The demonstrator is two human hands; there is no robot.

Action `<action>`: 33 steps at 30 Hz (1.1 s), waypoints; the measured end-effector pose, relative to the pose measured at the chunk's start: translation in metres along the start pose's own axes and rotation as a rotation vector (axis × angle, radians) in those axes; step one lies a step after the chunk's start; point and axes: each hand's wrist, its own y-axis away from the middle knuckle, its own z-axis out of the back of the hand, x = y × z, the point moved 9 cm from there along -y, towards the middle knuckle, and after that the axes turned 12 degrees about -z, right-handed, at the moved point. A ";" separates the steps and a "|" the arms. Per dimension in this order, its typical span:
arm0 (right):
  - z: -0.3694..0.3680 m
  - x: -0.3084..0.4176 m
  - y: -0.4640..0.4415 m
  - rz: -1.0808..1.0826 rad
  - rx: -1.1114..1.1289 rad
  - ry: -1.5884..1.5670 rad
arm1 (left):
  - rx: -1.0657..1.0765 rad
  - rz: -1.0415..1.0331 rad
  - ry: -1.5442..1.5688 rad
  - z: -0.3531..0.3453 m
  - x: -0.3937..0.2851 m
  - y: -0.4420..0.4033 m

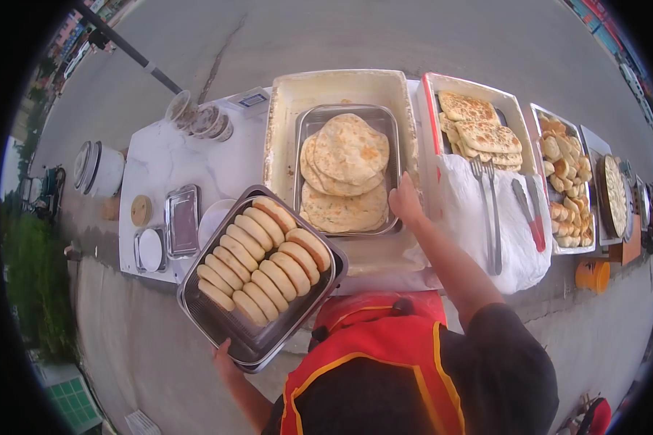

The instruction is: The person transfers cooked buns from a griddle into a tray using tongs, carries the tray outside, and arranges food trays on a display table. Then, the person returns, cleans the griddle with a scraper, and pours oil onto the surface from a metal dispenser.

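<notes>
My left hand (225, 357) grips the near edge of a dark tray (196, 308), its fingers partly hidden under it. Two rows of round, pale flat buns (250, 230) stand on edge in this tray, which is tilted at an angle over the table's front edge. My right hand (406, 201) is closed at the right rim of a metal tray (395, 138) inside a large foam box (283, 101). Stacked in that metal tray are large round browned flatbreads (350, 148).
Right of the foam box, a red-edged box (429, 109) holds flatbreads (479, 123), with a white cloth (453, 210), forks (495, 217) and tongs (533, 214). Farther right is a tray of small buns (566, 174). Jars (209, 122) and an umbrella pole (127, 47) are at the left.
</notes>
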 end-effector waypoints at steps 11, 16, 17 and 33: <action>-0.047 -0.030 -0.043 -0.502 0.588 0.013 | 0.046 -0.053 0.041 0.018 0.020 -0.020; -0.043 -0.034 -0.050 -0.454 0.700 -0.131 | 0.003 0.037 -0.037 0.025 0.028 -0.018; -0.040 -0.023 -0.051 -0.332 0.712 -0.124 | -0.003 0.044 -0.029 0.027 0.032 -0.020; -0.035 -0.010 -0.040 -0.621 0.544 -0.566 | 0.054 0.005 0.161 -0.009 -0.005 -0.002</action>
